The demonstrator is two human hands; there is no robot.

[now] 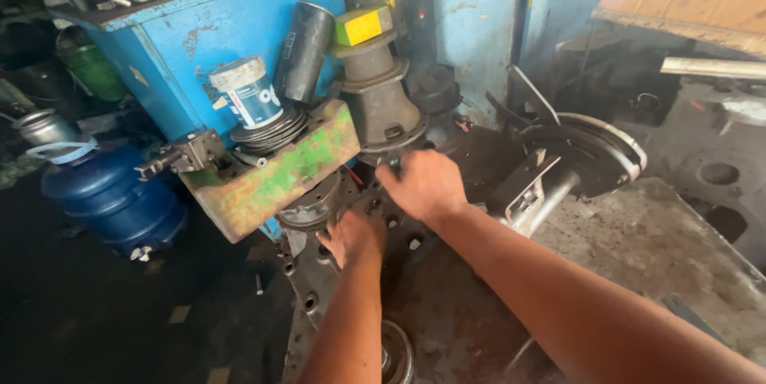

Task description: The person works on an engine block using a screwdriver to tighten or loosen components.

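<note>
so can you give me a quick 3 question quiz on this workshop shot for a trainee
1. True or false: the left hand rests on the dark metal plate with holes.
2. Which hand reaches farther from the body, toward the stacked grey metal cones? A) left B) right
3. What colour is the large water bottle on the floor at the left of the picture?

Key: 1 true; 2 B; 3 blue. Whether the right hand grips anything cannot be told: its fingers are hidden behind the knuckles.
</note>
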